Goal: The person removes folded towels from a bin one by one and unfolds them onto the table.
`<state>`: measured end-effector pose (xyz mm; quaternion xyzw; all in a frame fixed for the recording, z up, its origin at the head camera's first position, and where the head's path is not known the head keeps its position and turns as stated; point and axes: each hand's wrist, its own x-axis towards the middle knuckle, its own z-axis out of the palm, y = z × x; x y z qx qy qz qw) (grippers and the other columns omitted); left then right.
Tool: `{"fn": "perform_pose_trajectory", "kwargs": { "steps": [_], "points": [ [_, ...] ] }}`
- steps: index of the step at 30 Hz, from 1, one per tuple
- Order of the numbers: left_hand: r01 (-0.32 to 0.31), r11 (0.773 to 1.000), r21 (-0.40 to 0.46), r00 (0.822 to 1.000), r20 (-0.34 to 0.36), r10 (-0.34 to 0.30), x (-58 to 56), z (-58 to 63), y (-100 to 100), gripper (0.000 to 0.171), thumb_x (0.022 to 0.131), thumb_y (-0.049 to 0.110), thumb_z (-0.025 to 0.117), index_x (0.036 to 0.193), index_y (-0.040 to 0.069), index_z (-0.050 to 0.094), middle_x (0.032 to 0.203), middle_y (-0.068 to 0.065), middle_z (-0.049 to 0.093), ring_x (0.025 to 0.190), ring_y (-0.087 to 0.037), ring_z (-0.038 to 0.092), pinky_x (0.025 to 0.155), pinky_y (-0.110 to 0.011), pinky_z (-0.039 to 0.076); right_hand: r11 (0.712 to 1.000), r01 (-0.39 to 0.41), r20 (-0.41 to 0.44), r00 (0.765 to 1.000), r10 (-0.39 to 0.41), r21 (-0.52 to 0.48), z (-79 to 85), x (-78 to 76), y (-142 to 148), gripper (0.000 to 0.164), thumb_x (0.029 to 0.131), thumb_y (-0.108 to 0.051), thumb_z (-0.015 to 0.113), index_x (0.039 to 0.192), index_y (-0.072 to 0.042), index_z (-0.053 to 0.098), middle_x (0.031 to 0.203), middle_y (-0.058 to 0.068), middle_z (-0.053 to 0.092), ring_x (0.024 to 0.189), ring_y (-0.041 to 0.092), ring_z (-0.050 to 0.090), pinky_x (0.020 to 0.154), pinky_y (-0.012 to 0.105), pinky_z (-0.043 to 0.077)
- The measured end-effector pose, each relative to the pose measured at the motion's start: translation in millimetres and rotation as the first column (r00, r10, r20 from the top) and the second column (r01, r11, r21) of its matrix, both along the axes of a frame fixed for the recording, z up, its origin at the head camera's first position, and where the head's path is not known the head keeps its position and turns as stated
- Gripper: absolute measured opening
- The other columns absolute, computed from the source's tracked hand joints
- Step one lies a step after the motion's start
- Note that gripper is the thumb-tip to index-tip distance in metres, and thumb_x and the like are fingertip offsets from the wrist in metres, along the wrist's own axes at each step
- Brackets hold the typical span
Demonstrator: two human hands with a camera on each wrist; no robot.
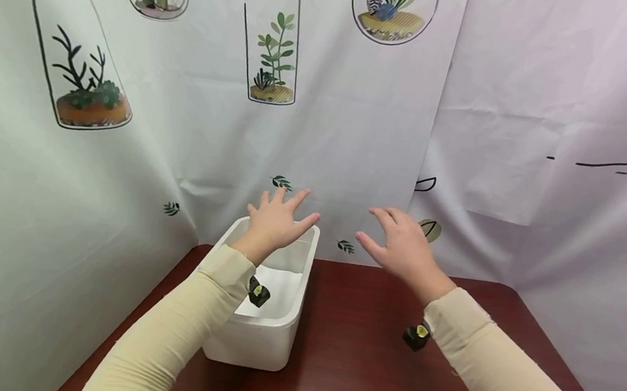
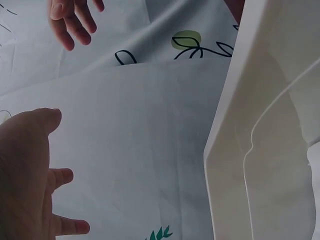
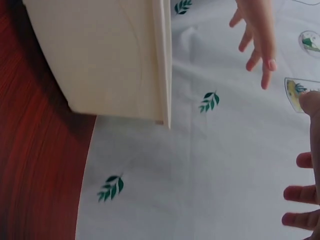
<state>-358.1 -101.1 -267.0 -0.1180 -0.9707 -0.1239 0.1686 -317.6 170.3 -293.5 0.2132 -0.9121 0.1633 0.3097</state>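
My left hand (image 1: 274, 223) is held above the far part of a white plastic bin (image 1: 252, 342), its fingers spread and holding nothing. To the right of the bin, my right hand (image 1: 402, 246) hovers over the far side of the table, fingers extended and parted from the thumb, with nothing in it. Inside the bin lies something white and flat (image 1: 281, 284), partly hidden by the left forearm. The left wrist view shows the bin's inner wall (image 2: 275, 125) beside the left hand (image 2: 22, 175). In the right wrist view the bin's outer side (image 3: 100, 55) appears.
The bin stands on a dark red wooden table (image 1: 354, 353). White cloth (image 1: 341, 147) printed with plants and jars hangs behind the table and along both sides. Each wrist carries a small black camera, one being the right wrist camera (image 1: 416, 337).
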Motion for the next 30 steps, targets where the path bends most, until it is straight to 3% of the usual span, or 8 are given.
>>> {"fn": "perform_pose_trajectory", "kwargs": {
  "steps": [10,19,24,30],
  "points": [
    [0.006,1.000,0.030,0.999,-0.040,-0.005,-8.7,6.9,-21.9,0.068,0.098,0.068,0.042,0.157,0.034,0.036,0.157,-0.017,0.032,0.140,-0.047,0.033,0.103,-0.075,0.029,0.981,-0.181,-0.110,0.979,0.173,-0.065,-13.6,-3.2,-33.5,0.043,0.095,-0.039,0.067,0.128,-0.011,0.067,0.127,0.008,0.066,0.119,0.029,0.061,0.100,0.048,0.049],
    [0.001,0.996,0.085,0.999,-0.039,0.002,-19.3,-2.5,-35.5,0.066,0.098,0.066,0.041,0.156,0.034,0.038,0.156,-0.020,0.034,0.136,-0.053,0.036,0.100,-0.074,0.031,0.949,-0.313,-0.216,0.930,0.296,-0.047,-29.0,1.3,-53.2,0.035,0.092,-0.031,0.074,0.121,-0.011,0.070,0.121,0.006,0.069,0.112,0.026,0.065,0.093,0.044,0.055],
    [-0.014,0.994,0.106,1.000,-0.010,0.015,-22.9,-4.7,-41.8,0.068,0.099,0.065,0.040,0.157,0.031,0.036,0.157,-0.021,0.032,0.137,-0.054,0.035,0.102,-0.075,0.029,0.929,-0.370,-0.241,0.904,0.353,-0.026,-38.9,3.0,-62.7,0.034,0.091,-0.030,0.074,0.119,-0.010,0.071,0.120,0.007,0.069,0.113,0.024,0.066,0.093,0.042,0.055],
    [-0.031,0.992,0.126,0.999,0.013,0.030,-24.6,-4.4,-44.8,0.067,0.099,0.065,0.040,0.157,0.031,0.037,0.157,-0.021,0.032,0.137,-0.053,0.036,0.102,-0.075,0.029,0.904,-0.428,-0.211,0.884,0.417,-0.011,-53.1,5.9,-71.1,0.034,0.092,-0.032,0.072,0.117,-0.008,0.073,0.120,0.006,0.069,0.114,0.022,0.065,0.097,0.040,0.053]
  ]
}}
